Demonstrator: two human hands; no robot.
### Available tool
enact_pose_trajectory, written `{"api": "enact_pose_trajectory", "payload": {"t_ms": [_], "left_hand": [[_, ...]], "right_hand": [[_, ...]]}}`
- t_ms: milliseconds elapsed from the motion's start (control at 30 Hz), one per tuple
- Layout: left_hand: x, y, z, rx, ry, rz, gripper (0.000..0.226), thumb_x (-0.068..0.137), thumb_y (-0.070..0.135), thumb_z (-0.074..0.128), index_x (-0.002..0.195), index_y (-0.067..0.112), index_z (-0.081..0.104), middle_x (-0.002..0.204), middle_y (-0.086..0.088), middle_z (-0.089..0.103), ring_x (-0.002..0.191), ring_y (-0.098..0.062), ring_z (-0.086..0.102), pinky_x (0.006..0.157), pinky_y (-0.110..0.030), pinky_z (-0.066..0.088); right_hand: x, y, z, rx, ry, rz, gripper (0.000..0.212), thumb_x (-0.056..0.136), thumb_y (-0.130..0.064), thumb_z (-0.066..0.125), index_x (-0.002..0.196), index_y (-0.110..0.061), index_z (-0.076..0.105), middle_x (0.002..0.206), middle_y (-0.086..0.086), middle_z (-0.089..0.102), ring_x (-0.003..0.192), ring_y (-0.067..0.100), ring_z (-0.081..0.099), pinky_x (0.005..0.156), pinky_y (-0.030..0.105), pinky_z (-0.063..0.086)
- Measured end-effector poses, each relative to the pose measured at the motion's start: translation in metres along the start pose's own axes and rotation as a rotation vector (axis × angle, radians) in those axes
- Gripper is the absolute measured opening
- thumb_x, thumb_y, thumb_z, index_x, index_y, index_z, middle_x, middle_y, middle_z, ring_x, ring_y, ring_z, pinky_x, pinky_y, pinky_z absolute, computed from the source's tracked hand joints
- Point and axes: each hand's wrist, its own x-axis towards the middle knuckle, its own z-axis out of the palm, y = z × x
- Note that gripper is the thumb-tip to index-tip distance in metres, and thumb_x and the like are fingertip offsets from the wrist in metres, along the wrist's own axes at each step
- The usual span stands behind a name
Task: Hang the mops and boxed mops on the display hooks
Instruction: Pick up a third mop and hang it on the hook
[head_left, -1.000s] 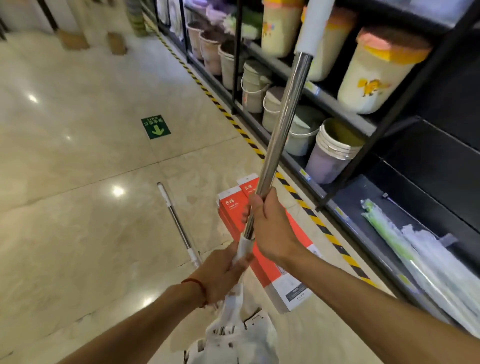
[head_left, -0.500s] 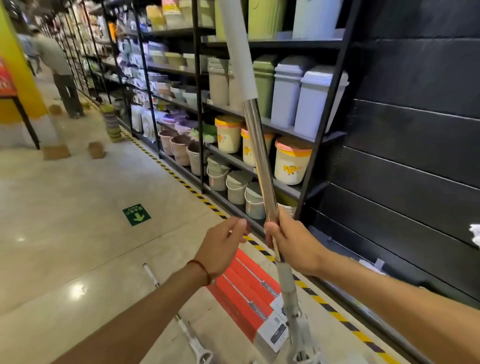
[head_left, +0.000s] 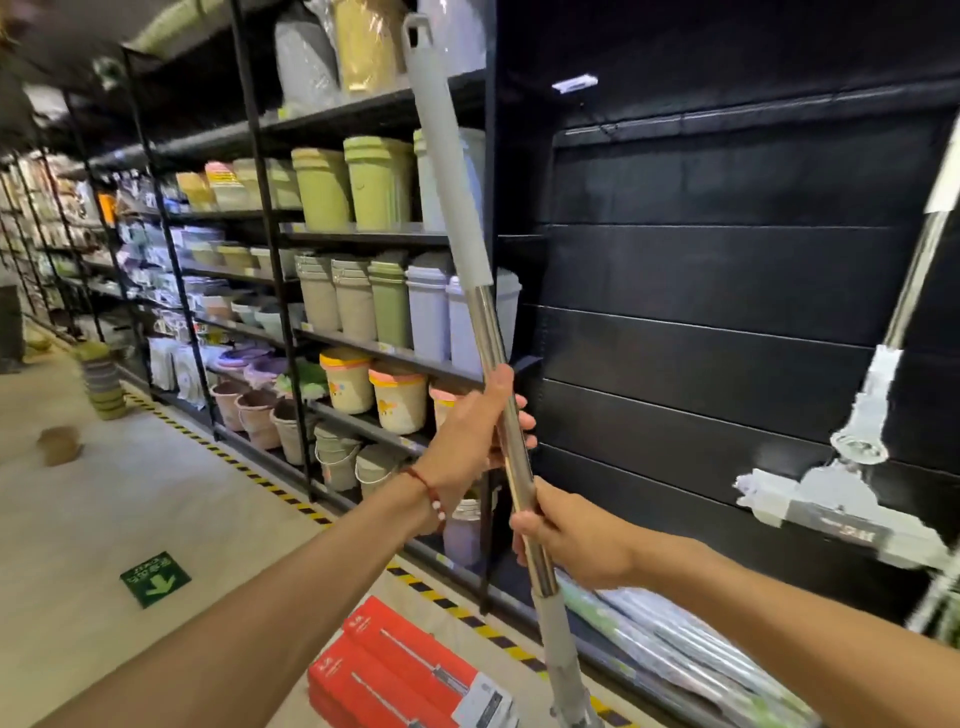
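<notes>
Head view: the left hand (head_left: 467, 431) and, lower, the right hand (head_left: 566, 540) both grip the steel pole of the mop (head_left: 496, 358), which stands nearly upright before the black panel (head_left: 727, 312). To do it well, I would raise it slowly, guide the top loop (head_left: 415, 31) onto a hook, and avoid swinging.

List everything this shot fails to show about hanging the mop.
Head view:
- Held mop, in left hand and right hand: head cut off by the bottom edge.
- Display hook: none clearly seen; the black panel is dark, only a blurred white tag shows.
- Second mop: top cut off by the right edge, blurred.
- Red boxes: print too small.
</notes>
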Motion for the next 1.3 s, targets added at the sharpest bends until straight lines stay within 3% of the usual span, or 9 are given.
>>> {"api": "enact_pose_trajectory", "payload": {"t_ms": [133, 267, 500, 633, 767, 867, 1067, 1167, 1300], "left_hand": [[0.009, 0.000, 0.085, 0.090, -0.086, 0.029, 0.038, 0.109, 0.038, 0.042, 0.088, 0.010, 0.056, 0.073, -0.005, 0.061, 0.064, -0.020, 0.064, 0.072, -0.035, 0.060], [0.016, -0.012, 0.163, 0.122, -0.150, 0.072, 0.037, 0.109, 0.035, 0.043, 0.084, 0.010, 0.056, 0.069, -0.005, 0.059, 0.064, -0.023, 0.059, 0.064, -0.031, 0.057], [0.048, -0.020, 0.263, 0.252, -0.238, 0.179, 0.035, 0.110, 0.037, 0.039, 0.092, 0.011, 0.053, 0.069, -0.002, 0.057, 0.061, -0.020, 0.055, 0.068, -0.040, 0.052], [0.075, -0.018, 0.309, 0.293, -0.362, 0.198, 0.035, 0.110, 0.040, 0.037, 0.094, 0.011, 0.049, 0.074, -0.004, 0.054, 0.063, -0.019, 0.054, 0.068, -0.037, 0.053], [0.109, -0.022, 0.342, 0.362, -0.494, 0.206, 0.037, 0.109, 0.046, 0.035, 0.095, 0.015, 0.049, 0.081, -0.005, 0.056, 0.071, -0.020, 0.058, 0.073, -0.032, 0.054], [0.143, -0.028, 0.360, 0.367, -0.551, 0.205, 0.039, 0.108, 0.048, 0.036, 0.096, 0.014, 0.050, 0.084, -0.008, 0.059, 0.073, -0.021, 0.061, 0.071, -0.030, 0.055], [0.224, -0.046, 0.396, 0.372, -0.682, 0.239, 0.056, 0.087, 0.073, 0.042, 0.093, 0.019, 0.052, 0.080, -0.004, 0.066, 0.076, -0.024, 0.067, 0.095, -0.060, 0.057], [0.263, -0.050, 0.420, 0.364, -0.755, 0.228, 0.055, 0.089, 0.073, 0.041, 0.095, 0.020, 0.052, 0.083, -0.003, 0.066, 0.079, -0.022, 0.067, 0.096, -0.060, 0.057], [0.310, -0.048, 0.463, 0.322, -0.797, 0.214, 0.070, 0.084, 0.087, 0.035, 0.089, 0.021, 0.057, 0.086, -0.007, 0.067, 0.081, -0.023, 0.067, 0.096, -0.056, 0.059]], "right_hand": [[-0.051, 0.044, -0.044, -0.025, 0.006, 0.038, 0.013, 0.109, -0.031, 0.050, 0.098, -0.024, 0.047, 0.105, 0.007, 0.069, 0.098, 0.028, 0.068, 0.096, 0.045, 0.056], [-0.098, 0.089, -0.103, -0.197, 0.025, 0.047, 0.019, 0.105, -0.034, 0.057, 0.098, -0.016, 0.060, 0.092, -0.002, 0.062, 0.081, 0.014, 0.054, 0.077, 0.030, 0.045], [-0.161, 0.145, -0.217, -0.171, 0.449, 0.053, 0.026, 0.108, -0.021, 0.048, 0.126, -0.016, 0.067, 0.113, -0.007, 0.069, 0.099, 0.012, 0.067, 0.088, 0.019, 0.052], [-0.166, 0.149, -0.271, 0.070, 0.648, -0.002, 0.031, 0.107, -0.036, 0.051, 0.135, -0.023, 0.057, 0.122, -0.008, 0.066, 0.112, 0.013, 0.066, 0.100, 0.039, 0.056], [-0.154, 0.137, -0.321, 0.275, 0.779, -0.117, 0.038, 0.106, -0.042, 0.050, 0.140, -0.025, 0.044, 0.127, -0.008, 0.063, 0.117, 0.017, 0.064, 0.098, 0.035, 0.054], [-0.141, 0.137, -0.359, 0.304, 0.902, -0.188, 0.043, 0.108, -0.039, 0.047, 0.146, -0.023, 0.038, 0.120, -0.009, 0.063, 0.112, 0.015, 0.067, 0.090, 0.029, 0.060], [-0.096, 0.175, -0.411, 0.289, 0.914, -0.151, 0.029, 0.107, -0.037, 0.051, 0.133, -0.026, 0.041, 0.118, 0.006, 0.063, 0.106, 0.024, 0.069, 0.082, 0.026, 0.064], [-0.076, 0.201, -0.439, 0.208, 0.987, -0.117, 0.025, 0.108, -0.029, 0.051, 0.131, -0.026, 0.041, 0.111, -0.003, 0.059, 0.103, 0.020, 0.066, 0.074, 0.019, 0.061], [-0.064, 0.236, -0.480, 0.146, 1.060, -0.074, 0.031, 0.109, -0.029, 0.050, 0.138, -0.021, 0.043, 0.110, -0.005, 0.058, 0.105, 0.020, 0.064, 0.085, 0.031, 0.063]]}}
